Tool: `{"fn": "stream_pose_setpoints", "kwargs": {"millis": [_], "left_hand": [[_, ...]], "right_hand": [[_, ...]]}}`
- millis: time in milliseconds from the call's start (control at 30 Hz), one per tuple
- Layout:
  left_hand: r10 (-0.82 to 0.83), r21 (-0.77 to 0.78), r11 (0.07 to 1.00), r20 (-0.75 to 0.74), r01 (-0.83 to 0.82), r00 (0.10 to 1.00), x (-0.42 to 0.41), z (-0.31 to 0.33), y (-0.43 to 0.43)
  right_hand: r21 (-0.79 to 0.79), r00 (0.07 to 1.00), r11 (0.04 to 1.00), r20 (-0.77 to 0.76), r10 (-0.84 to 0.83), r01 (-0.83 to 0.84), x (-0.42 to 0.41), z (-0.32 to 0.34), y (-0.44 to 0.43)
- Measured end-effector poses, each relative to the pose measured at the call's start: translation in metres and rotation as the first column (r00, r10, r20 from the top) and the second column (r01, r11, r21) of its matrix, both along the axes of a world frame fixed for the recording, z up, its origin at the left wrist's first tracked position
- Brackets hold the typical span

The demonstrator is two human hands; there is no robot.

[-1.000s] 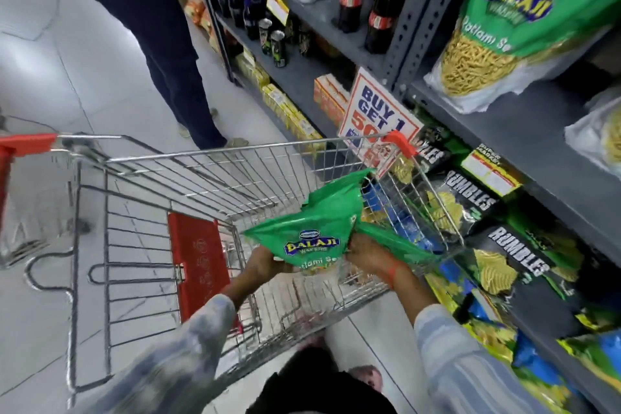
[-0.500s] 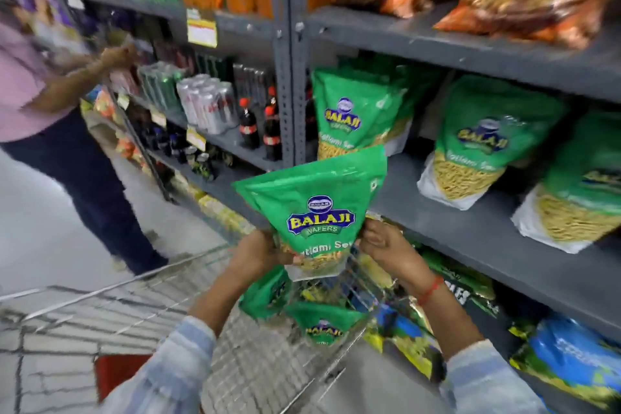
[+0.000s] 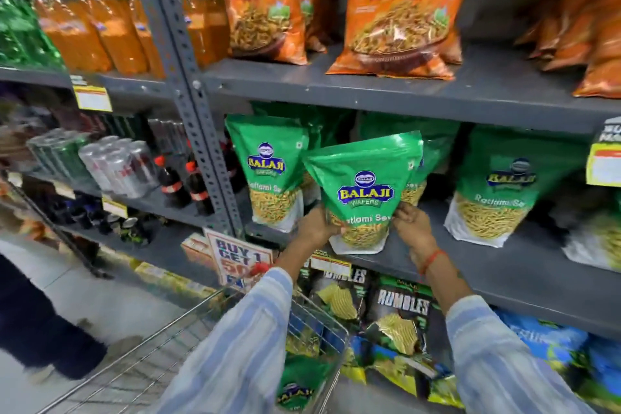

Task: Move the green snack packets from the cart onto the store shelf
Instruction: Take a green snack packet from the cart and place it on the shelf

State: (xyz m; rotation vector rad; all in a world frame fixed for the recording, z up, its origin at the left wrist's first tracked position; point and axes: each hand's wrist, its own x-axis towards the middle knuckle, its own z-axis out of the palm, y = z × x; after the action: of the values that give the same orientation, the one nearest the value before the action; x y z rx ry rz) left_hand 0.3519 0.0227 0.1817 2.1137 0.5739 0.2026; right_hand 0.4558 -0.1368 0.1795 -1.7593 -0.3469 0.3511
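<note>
Currently I'm logging progress, left to right. Cart (image 3: 215, 339), lower left: at least one green packet (image 3: 297, 390) is lying in the basket, so unloading is not finished; rest of basket is hidden by the sleeve, count n/a. Shelf (image 3: 504, 282), mid level: a shelved green packet (image 3: 268, 171) is standing upright at the left end, and more of the same are standing to the right, so part of the stock is already in place.

Left hand (image 3: 317, 223) is gripping the lower left edge of the held packet (image 3: 364, 191), fingers curled onto it. Right hand (image 3: 411, 228) is pinching the lower right edge, fingertips pressed on the film. Held packet is upright, slightly tilted, base at or just above the shelf's front lip, between the shelved packs; I can't tell if it's touching. I'm judging this as placement under way, release pending.

Vs. half a sec ago: the packet is sitting higher and deeper toward the shelf, both hands reaching further fwd, and the view is pointing more at the shelving, less at the cart.
</note>
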Motion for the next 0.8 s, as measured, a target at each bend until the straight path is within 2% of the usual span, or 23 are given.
{"fn": "stream_pose_setpoints", "kwargs": {"millis": [100, 233, 300, 367, 400, 467, 533, 567, 600, 667, 733, 800], "left_hand": [[-0.026, -0.104, 0.994, 0.001, 0.026, 1.000, 0.016, -0.013, 0.002], [-0.034, -0.206, 0.978, 0.054, 0.044, 0.998, 0.007, -0.024, -0.001], [-0.032, -0.216, 0.975, 0.103, 0.054, 0.994, -0.014, -0.033, -0.004], [0.013, -0.160, 0.987, 0.111, 0.004, 0.994, -0.047, -0.049, -0.007], [0.038, -0.152, 0.988, 0.108, -0.022, 0.993, -0.067, -0.061, -0.006], [0.092, -0.150, 0.985, 0.073, -0.080, 0.993, -0.110, -0.089, -0.005], [0.197, -0.211, 0.958, -0.013, -0.196, 0.980, -0.150, -0.114, -0.004], [0.263, -0.261, 0.926, -0.067, -0.271, 0.962, -0.166, -0.126, -0.003], [0.324, -0.290, 0.891, -0.131, -0.349, 0.937, -0.183, -0.137, -0.002], [0.397, -0.314, 0.842, -0.190, -0.439, 0.898, -0.203, -0.150, -0.006], [0.484, -0.378, 0.748, -0.250, -0.545, 0.838, -0.227, -0.169, -0.004], [0.550, -0.436, 0.663, -0.268, -0.608, 0.791, -0.235, -0.178, -0.010]], "right_hand": [[0.114, 0.992, 0.992, -0.112, -0.050, 0.063, 0.012, -0.013, 0.003], [0.283, 0.975, 0.943, -0.185, -0.124, 0.174, 0.001, -0.016, 0.004], [0.323, 0.951, 0.895, -0.148, -0.272, 0.307, -0.020, -0.020, 0.005], [0.323, 0.917, 0.867, -0.008, -0.399, 0.380, -0.056, -0.033, 0.005], [0.309, 0.912, 0.878, 0.070, -0.404, 0.366, -0.074, -0.043, 0.005], [0.214, 0.948, 0.945, 0.150, -0.282, 0.247, -0.106, -0.067, 0.007], [-0.009, 0.993, 1.000, 0.116, -0.007, 0.008, -0.125, -0.092, 0.016], [-0.142, 0.986, 0.980, 0.062, 0.152, -0.142, -0.131, -0.104, 0.022], [-0.264, 0.959, 0.924, -0.014, 0.282, -0.276, -0.136, -0.115, 0.029], [-0.424, 0.902, 0.798, -0.131, 0.412, -0.427, -0.135, -0.131, 0.034], [-0.484, 0.812, 0.655, -0.298, 0.501, -0.581, -0.142, -0.155, 0.050], [-0.571, 0.745, 0.497, -0.366, 0.558, -0.653, -0.135, -0.174, 0.050]]}}
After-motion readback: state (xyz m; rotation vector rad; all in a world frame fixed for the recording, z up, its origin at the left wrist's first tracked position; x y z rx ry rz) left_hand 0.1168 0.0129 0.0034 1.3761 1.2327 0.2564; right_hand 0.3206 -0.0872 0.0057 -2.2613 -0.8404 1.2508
